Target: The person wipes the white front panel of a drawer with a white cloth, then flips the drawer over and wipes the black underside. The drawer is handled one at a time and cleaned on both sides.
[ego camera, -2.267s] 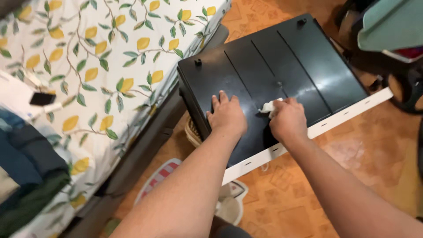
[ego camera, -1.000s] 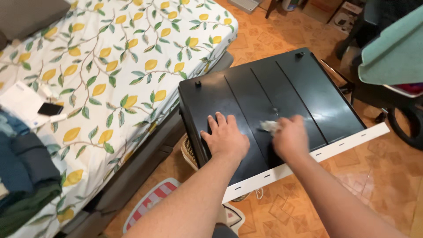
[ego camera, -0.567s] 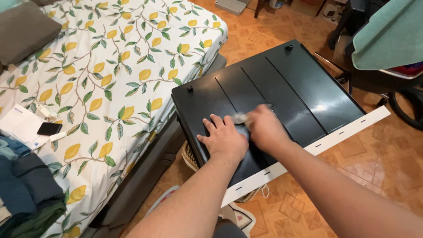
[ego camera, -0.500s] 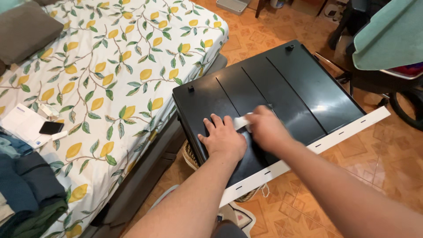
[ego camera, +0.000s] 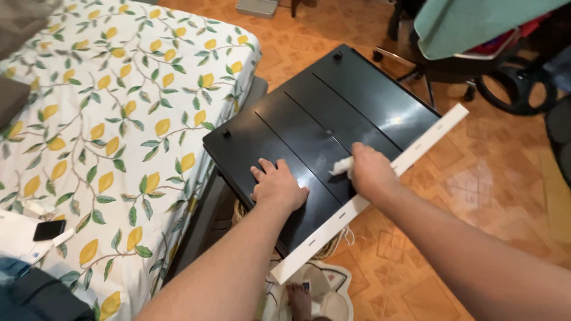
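A glossy black panel (ego camera: 369,98) with two grooves and a white front edge lies flat beside the bed. My left hand (ego camera: 277,185) rests palm down on its near left part, fingers spread. My right hand (ego camera: 370,170) presses a small white wipe (ego camera: 341,166) against the panel near the white edge strip (ego camera: 416,147). Two small black knobs stand on the panel's far side.
A bed with a lemon-print sheet (ego camera: 113,119) fills the left, with a black phone (ego camera: 49,229) and papers on it. A chair base with wheels (ego camera: 505,89) and teal cloth (ego camera: 470,21) stand at the far right. Orange tiled floor (ego camera: 505,196) surrounds the panel.
My right hand has slid the white wipe rightward, from beside my left hand toward the white edge strip. The view has shifted, so the panel sits further left. My left hand stays planted.
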